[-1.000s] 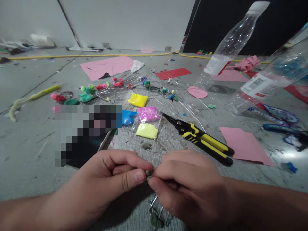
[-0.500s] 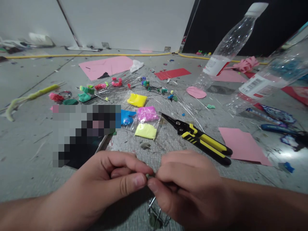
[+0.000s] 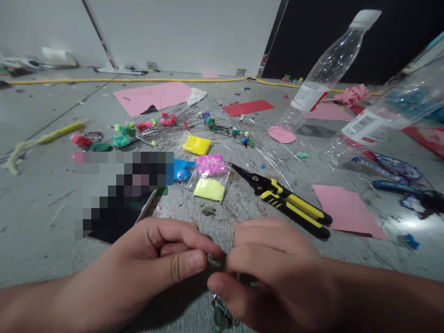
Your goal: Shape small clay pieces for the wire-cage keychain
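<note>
My left hand (image 3: 159, 268) pinches a small grey-green piece (image 3: 214, 261) between thumb and forefinger at the bottom centre. Close on its right, my right hand (image 3: 274, 273) is curled, its thumb a little apart from the forefinger. Those fingers wrap round part of a wire piece with dark green bits (image 3: 222, 317), which hangs out below the thumb; most of it is hidden by the hand. Beyond the hands lie packets of yellow (image 3: 197, 144), pink (image 3: 211, 165), pale yellow (image 3: 209, 189) and blue clay (image 3: 183, 170).
Black-and-yellow pliers (image 3: 294, 208) lie right of the packets. A dark flat device (image 3: 120, 219), partly pixelated, is at left. Two clear bottles (image 3: 310, 96) (image 3: 369, 125) stand tilted at right. Pink paper (image 3: 350, 212) and coloured clay pieces (image 3: 121, 141) lie around.
My right thumb has moved down and left, away from the left fingertips, so more of the small grey-green piece shows. The hanging wire piece has shifted slightly left.
</note>
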`<state>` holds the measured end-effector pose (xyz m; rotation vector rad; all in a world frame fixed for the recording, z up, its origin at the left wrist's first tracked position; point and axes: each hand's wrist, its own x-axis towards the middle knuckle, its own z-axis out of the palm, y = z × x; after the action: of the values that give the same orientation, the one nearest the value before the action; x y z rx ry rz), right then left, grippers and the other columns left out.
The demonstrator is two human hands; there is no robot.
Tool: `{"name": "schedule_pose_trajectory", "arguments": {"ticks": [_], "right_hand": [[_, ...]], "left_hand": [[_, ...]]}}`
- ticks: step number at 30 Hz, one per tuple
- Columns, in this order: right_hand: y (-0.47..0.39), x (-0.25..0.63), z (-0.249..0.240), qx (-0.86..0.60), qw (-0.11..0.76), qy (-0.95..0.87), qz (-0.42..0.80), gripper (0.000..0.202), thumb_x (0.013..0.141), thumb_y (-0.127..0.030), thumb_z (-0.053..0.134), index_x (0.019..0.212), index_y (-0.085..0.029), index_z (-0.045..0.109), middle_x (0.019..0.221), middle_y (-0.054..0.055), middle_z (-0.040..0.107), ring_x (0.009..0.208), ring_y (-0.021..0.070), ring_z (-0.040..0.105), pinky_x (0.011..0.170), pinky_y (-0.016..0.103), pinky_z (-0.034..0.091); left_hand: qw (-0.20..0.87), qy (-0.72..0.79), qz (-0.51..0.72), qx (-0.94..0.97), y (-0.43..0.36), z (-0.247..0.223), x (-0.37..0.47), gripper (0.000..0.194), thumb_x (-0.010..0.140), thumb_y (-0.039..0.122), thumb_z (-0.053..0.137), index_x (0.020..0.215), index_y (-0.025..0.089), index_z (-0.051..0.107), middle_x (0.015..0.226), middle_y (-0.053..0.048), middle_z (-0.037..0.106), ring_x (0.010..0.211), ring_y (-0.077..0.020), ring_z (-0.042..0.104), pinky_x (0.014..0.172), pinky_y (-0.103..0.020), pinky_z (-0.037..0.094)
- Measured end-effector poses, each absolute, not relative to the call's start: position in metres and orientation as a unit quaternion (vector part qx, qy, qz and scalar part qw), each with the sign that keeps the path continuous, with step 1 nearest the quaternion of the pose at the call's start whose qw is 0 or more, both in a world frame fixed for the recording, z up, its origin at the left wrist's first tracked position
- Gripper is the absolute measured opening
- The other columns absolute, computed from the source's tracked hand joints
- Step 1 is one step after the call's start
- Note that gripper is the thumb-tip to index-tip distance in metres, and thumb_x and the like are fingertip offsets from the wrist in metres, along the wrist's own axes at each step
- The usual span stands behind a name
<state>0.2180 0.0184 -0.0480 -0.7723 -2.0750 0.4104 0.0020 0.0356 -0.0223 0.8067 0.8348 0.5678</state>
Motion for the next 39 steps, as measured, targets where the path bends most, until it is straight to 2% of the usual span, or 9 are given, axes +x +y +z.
{"name": "schedule_pose_trajectory", "arguments": {"ticks": [12,19,24,30,34,39], "right_hand": [[0.019,0.218,-0.048,-0.301,0.433,-0.835,0.156,0.041,0.105,-0.033,0.06,0.066,-0.021,0.056,0.056,-0.004,0.053,0.05,0.0099,0.044,0.05,0.029,0.034],[0.017,0.216,-0.052,-0.296,0.454,-0.824,0.167,0.039,0.103,-0.031,0.063,0.066,-0.021,0.055,0.056,-0.004,0.053,0.052,0.0104,0.042,0.052,0.029,0.033],[0.017,0.217,-0.049,-0.295,0.441,-0.83,0.171,0.041,0.102,-0.031,0.066,0.064,-0.02,0.054,0.056,-0.005,0.051,0.052,0.0091,0.042,0.05,0.028,0.033],[0.022,0.218,-0.045,-0.273,0.434,-0.833,0.206,0.048,0.103,-0.034,0.067,0.06,-0.019,0.05,0.056,-0.006,0.049,0.051,0.0066,0.041,0.05,0.024,0.032],[0.025,0.218,-0.046,-0.236,0.446,-0.835,0.219,0.054,0.108,-0.039,0.062,0.06,-0.019,0.049,0.056,-0.007,0.047,0.05,0.0061,0.04,0.05,0.023,0.033],[0.028,0.218,-0.045,-0.233,0.426,-0.851,0.201,0.055,0.111,-0.036,0.057,0.059,-0.02,0.05,0.055,-0.006,0.046,0.05,0.0075,0.041,0.05,0.024,0.035]], "left_hand": [[0.793,0.369,0.244,0.419,0.038,-0.022,0.001,0.015,0.081,0.043,0.095,0.086,0.03,0.091,0.085,-0.003,0.085,0.077,-0.0116,0.074,0.072,-0.013,0.056],[0.789,0.362,0.229,0.44,0.04,-0.018,0.0,0.015,0.082,0.046,0.093,0.086,0.032,0.091,0.083,-0.003,0.082,0.077,-0.0114,0.067,0.071,-0.014,0.053],[0.78,0.359,0.214,0.467,0.04,-0.018,-0.002,0.019,0.082,0.051,0.091,0.089,0.033,0.092,0.076,-0.004,0.074,0.065,-0.0096,0.054,0.058,-0.013,0.043],[0.805,0.314,0.207,0.458,0.041,-0.023,-0.004,0.011,0.087,0.041,0.09,0.097,0.036,0.091,0.087,-0.002,0.077,0.073,-0.0094,0.062,0.065,-0.012,0.049],[0.805,0.28,0.201,0.483,0.043,-0.024,-0.005,0.008,0.092,0.035,0.086,0.098,0.033,0.091,0.08,0.001,0.071,0.068,-0.0066,0.057,0.063,-0.01,0.047],[0.809,0.289,0.202,0.47,0.043,-0.022,-0.003,0.008,0.09,0.039,0.088,0.097,0.036,0.091,0.075,0.001,0.066,0.065,-0.007,0.051,0.06,-0.012,0.042]]}}
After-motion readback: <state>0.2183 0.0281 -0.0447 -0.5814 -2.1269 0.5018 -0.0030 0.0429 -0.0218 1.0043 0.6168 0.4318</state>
